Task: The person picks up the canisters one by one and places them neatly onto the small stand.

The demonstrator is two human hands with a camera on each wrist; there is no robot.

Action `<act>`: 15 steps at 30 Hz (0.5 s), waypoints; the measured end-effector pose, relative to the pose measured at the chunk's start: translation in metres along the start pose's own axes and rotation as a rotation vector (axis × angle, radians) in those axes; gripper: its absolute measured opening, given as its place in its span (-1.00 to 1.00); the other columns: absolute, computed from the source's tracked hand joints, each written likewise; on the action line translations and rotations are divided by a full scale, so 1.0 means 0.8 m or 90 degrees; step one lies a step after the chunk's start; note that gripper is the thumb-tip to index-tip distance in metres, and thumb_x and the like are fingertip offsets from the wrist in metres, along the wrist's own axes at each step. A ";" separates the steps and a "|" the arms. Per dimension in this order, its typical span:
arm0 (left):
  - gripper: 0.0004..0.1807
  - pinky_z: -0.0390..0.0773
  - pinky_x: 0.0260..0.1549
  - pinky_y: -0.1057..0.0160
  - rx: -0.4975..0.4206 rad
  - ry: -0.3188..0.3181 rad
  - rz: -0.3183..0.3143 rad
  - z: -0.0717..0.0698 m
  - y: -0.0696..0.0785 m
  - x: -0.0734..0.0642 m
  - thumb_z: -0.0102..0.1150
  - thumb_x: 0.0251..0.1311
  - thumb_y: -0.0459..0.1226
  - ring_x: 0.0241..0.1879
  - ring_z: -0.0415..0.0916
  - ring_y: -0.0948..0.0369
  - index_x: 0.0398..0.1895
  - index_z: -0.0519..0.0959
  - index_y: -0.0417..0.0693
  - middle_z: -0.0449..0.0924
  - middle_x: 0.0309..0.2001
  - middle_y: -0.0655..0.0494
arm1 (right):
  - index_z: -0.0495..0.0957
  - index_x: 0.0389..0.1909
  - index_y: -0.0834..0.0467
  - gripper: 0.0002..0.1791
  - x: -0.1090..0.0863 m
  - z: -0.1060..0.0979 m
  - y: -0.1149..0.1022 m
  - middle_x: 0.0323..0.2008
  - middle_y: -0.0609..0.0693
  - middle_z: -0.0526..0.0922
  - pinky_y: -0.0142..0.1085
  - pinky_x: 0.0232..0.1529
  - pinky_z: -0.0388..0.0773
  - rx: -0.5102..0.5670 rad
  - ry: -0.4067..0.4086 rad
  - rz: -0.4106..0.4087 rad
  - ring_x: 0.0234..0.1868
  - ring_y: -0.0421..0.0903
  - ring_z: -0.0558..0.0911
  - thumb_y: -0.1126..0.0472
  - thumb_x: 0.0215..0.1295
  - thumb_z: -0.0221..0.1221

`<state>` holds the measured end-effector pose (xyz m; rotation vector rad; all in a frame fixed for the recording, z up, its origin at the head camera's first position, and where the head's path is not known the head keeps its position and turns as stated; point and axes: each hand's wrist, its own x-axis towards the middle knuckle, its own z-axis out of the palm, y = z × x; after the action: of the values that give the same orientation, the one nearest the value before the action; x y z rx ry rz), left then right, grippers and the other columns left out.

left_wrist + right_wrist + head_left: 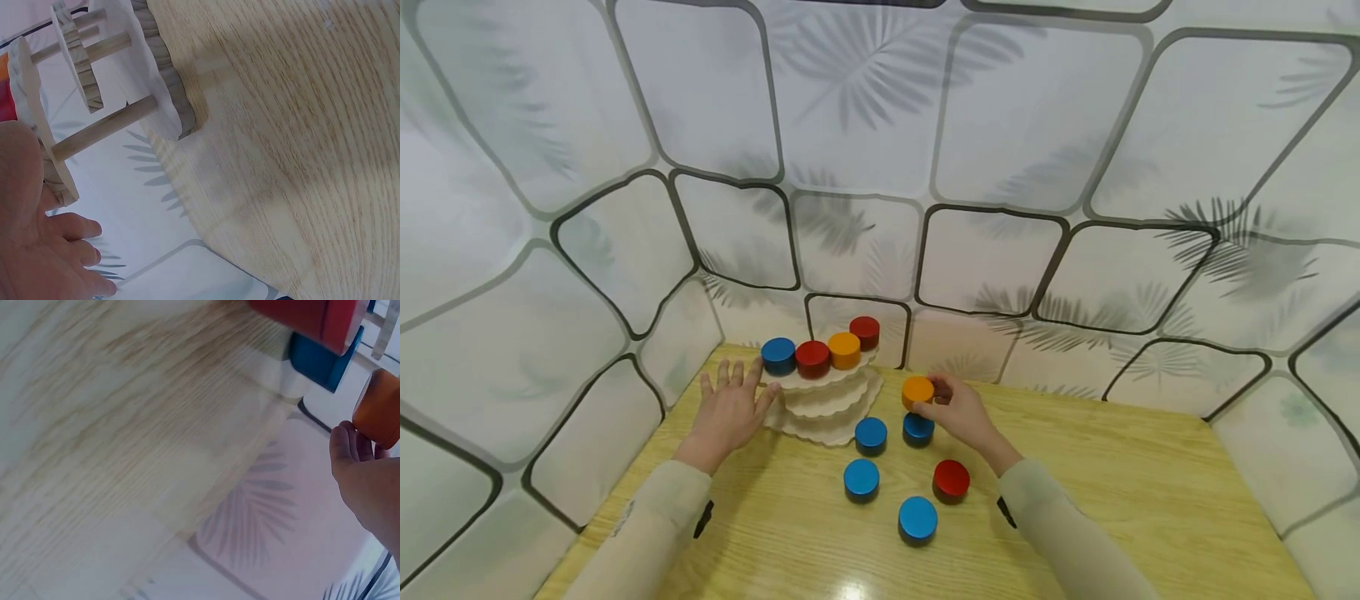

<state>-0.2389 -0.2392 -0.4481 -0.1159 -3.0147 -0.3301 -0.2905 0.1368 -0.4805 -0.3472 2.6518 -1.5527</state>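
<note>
My right hand (962, 412) pinches an orange round tin (917, 392) between thumb and fingers. The right wrist view shows this orange tin (379, 409) raised in the fingers. In the head view it overlaps the far edge of a blue tin (918, 431). At the left stands a three-tier wooden stand (827, 425) with scalloped edges and round dowel posts (106, 128). Its top tier bears a blue tin (778, 356), a red tin (812, 359), an orange tin (844, 351) and another red tin (864, 332). My left hand (726, 412), fingers spread, touches the top tier's left end.
On the wooden table (1105, 492), in front of the stand, are more blue tins: one by its base (871, 437), one nearer (861, 481) and one nearest me (917, 521). A red tin (951, 482) sits right of them. Patterned curtains (1000, 150) enclose the back and sides.
</note>
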 end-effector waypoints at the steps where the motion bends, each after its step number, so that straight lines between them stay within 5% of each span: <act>1: -0.24 -0.03 0.45 -0.59 0.000 0.002 0.000 0.000 0.000 0.000 -0.27 0.69 0.09 0.59 -0.07 -0.50 0.66 0.11 -0.28 0.15 0.55 -0.56 | 0.54 0.32 0.26 -0.40 0.000 0.002 -0.002 0.18 0.21 0.70 0.03 0.29 0.62 0.000 -0.004 -0.005 0.15 0.11 0.69 0.19 0.30 0.44; 15: -0.24 -0.07 0.45 -0.61 -0.007 0.003 0.004 0.003 -0.002 -0.001 -0.24 0.69 0.08 0.58 -0.05 -0.51 0.66 0.11 -0.29 0.14 0.54 -0.58 | 0.56 0.30 0.23 -0.39 0.009 0.033 -0.020 0.12 0.12 0.73 -0.05 0.23 0.66 -0.009 -0.012 -0.031 0.07 0.01 0.70 0.16 0.27 0.47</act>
<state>-0.2387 -0.2404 -0.4508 -0.1256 -3.0074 -0.3458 -0.2908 0.1049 -0.4791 -0.4277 2.6607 -1.5354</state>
